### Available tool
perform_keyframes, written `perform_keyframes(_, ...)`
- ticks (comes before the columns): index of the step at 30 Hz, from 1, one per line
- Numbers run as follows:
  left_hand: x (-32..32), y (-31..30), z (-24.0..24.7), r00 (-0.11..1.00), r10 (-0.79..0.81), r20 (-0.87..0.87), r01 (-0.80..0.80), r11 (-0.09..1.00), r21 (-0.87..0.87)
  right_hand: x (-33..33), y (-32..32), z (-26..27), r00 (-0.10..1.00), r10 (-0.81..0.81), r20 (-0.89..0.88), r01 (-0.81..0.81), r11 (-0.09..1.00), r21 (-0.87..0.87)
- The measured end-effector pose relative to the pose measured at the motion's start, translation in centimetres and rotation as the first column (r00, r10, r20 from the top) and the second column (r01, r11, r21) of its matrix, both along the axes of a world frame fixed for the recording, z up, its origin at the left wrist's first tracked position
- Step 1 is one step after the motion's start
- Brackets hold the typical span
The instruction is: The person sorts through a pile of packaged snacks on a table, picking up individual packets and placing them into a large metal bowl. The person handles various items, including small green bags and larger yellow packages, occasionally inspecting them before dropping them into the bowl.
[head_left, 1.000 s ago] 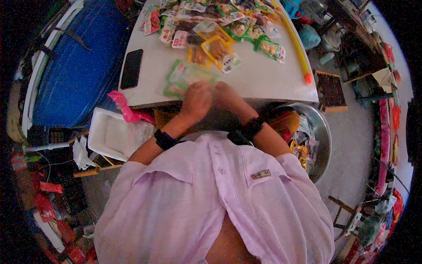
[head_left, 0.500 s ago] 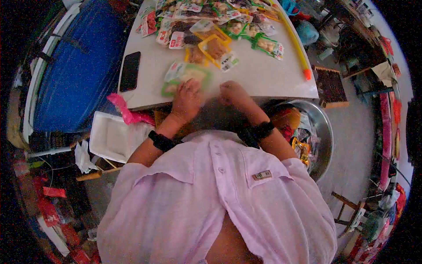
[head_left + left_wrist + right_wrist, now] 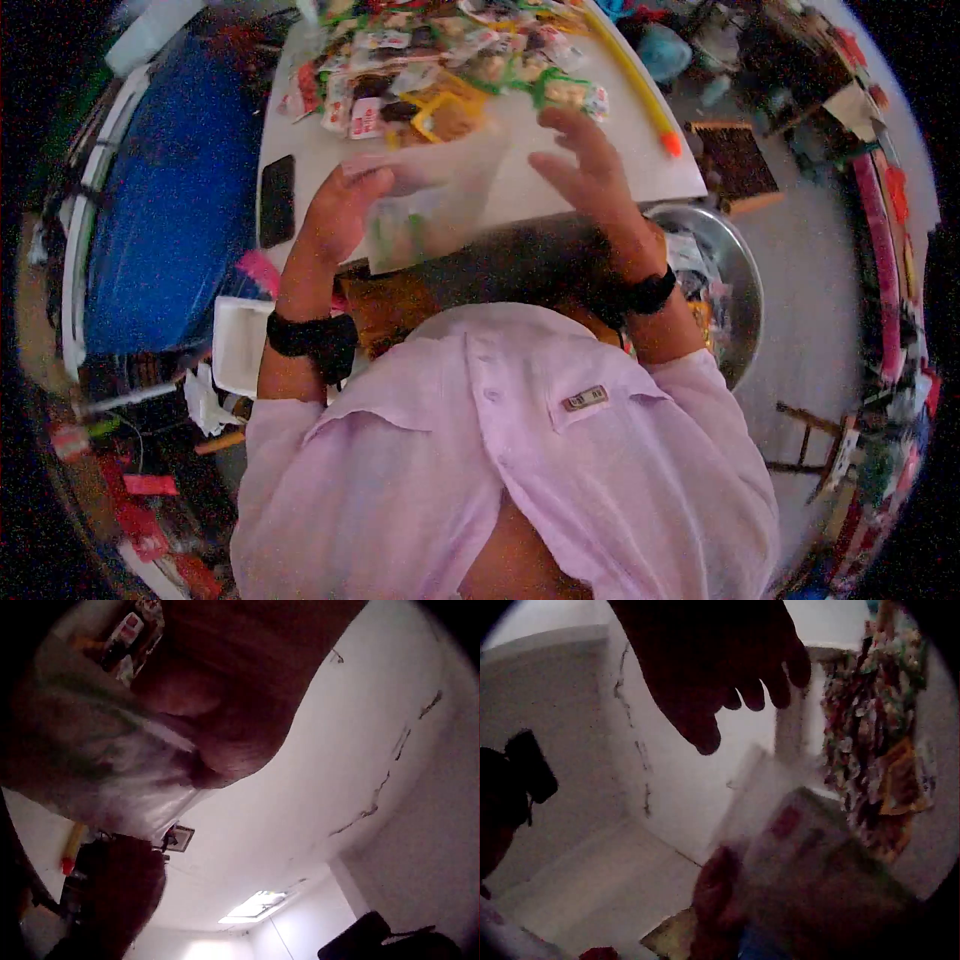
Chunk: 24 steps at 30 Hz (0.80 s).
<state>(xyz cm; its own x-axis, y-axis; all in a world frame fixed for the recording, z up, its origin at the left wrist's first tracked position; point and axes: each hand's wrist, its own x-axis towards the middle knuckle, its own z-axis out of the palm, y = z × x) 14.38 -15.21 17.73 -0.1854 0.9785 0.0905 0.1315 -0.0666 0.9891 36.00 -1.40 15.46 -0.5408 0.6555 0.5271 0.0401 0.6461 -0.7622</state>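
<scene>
My left hand [image 3: 340, 215] grips a translucent plastic packet [image 3: 440, 200] near the table's front edge, thumb on top. Green markings show through its lower part, and its far end is blurred. In the left wrist view the packet [image 3: 112, 765] hangs from between thumb and fingers of that hand [image 3: 225, 690]. To the right, my right hand [image 3: 590, 165] is raised with fingers spread, apart from the packet and holding nothing. The right wrist view shows the right hand [image 3: 720, 660] dark against the light, above the packet [image 3: 817, 862].
Several snack packets [image 3: 440, 110] with green and yellow borders cover the far part of the white table [image 3: 640, 165]. A phone [image 3: 277, 200] lies at its left edge, a yellow stick [image 3: 640, 90] along the right. Below stand a white foam box [image 3: 238, 350] and a metal basin [image 3: 745, 300].
The left hand has moved left and lifted the packet, which lay flat at the table's front and now stretches toward the right hand. The right hand has moved right and spread its fingers.
</scene>
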Motion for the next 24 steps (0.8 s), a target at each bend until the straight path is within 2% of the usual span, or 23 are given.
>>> perform_keyframes(1, 1.0, 0.0, 0.1, 0.991, -0.018, -0.132, 0.015, 1.000, -0.022, 0.4, -0.9, 1.8, 0.997, -0.042, 0.069, 0.032, 0.990, 0.140)
perform_keyframes(3, 3.0, -0.1, 0.4, 0.935, -0.086, -0.343, 0.087, 0.996, -0.013, 1.2, -2.3, 4.0, 0.961, 0.121, 0.250, -0.184, 0.952, 0.246)
perform_keyframes(5, 4.4, 0.1, -0.2, 0.876, -0.197, -0.441, 0.231, 0.972, 0.026, 1.0, -3.2, 2.9, 0.858, 0.130, 0.496, -0.271, 0.936, 0.223)
perform_keyframes(7, 4.7, 0.3, -1.3, 0.823, -0.298, -0.484, 0.366, 0.929, 0.051, 1.3, -4.1, 2.8, 0.747, 0.199, 0.635, -0.403, 0.895, 0.194)
perform_keyframes(10, 5.4, 0.8, -0.8, 0.945, -0.300, -0.130, 0.265, 0.936, -0.232, 2.1, -3.8, 1.3, 0.872, 0.204, 0.445, -0.346, 0.900, 0.266)
perform_keyframes(11, 5.3, 1.0, -1.0, 0.949, -0.302, -0.084, 0.275, 0.931, -0.242, 2.7, -3.6, 1.4, 0.827, 0.178, 0.533, -0.339, 0.914, 0.222)
perform_keyframes(13, 4.6, 1.2, -2.0, 0.956, -0.292, 0.010, 0.284, 0.922, -0.262, 4.5, -3.5, 2.0, 0.824, 0.160, 0.544, -0.268, 0.955, 0.125)
perform_keyframes(16, 3.1, 1.7, -5.4, 0.974, -0.227, 0.026, 0.228, 0.962, -0.150, 9.1, -3.2, 2.0, 0.866, 0.083, 0.494, -0.125, 0.991, 0.053)
perform_keyframes(17, 2.3, 1.7, -7.1, 0.981, -0.162, -0.105, 0.144, 0.976, -0.163, 11.0, -3.0, 1.9, 0.884, 0.046, 0.465, -0.071, 0.997, 0.038)
perform_keyframes(19, 0.4, 1.5, -10.9, 0.932, -0.033, -0.360, -0.029, 0.986, -0.165, 14.5, -2.6, 2.4, 0.897, -0.013, 0.442, 0.066, 0.992, -0.106)
perform_keyframes(21, -0.1, 1.1, -13.7, 0.900, 0.063, -0.431, -0.128, 0.984, -0.125, 18.3, -2.3, 1.7, 0.891, -0.257, 0.374, 0.228, 0.966, 0.119)
perform_keyframes(22, -0.4, 0.8, -14.8, 0.878, 0.110, -0.466, -0.178, 0.979, -0.104, 20.3, -2.0, 0.5, 0.918, -0.267, 0.294, 0.330, 0.925, -0.189)
perform_keyframes(23, -0.9, 0.5, -15.8, 0.749, 0.125, -0.651, -0.137, 0.990, 0.032, 22.0, -1.7, 0.9, 0.863, -0.304, 0.404, 0.401, 0.898, -0.179)
perform_keyframes(24, -1.5, 0.3, -16.8, 0.583, 0.166, -0.795, -0.064, 0.985, 0.159, 23.8, -1.3, 0.1, 0.888, -0.335, 0.314, 0.422, 0.866, -0.270)
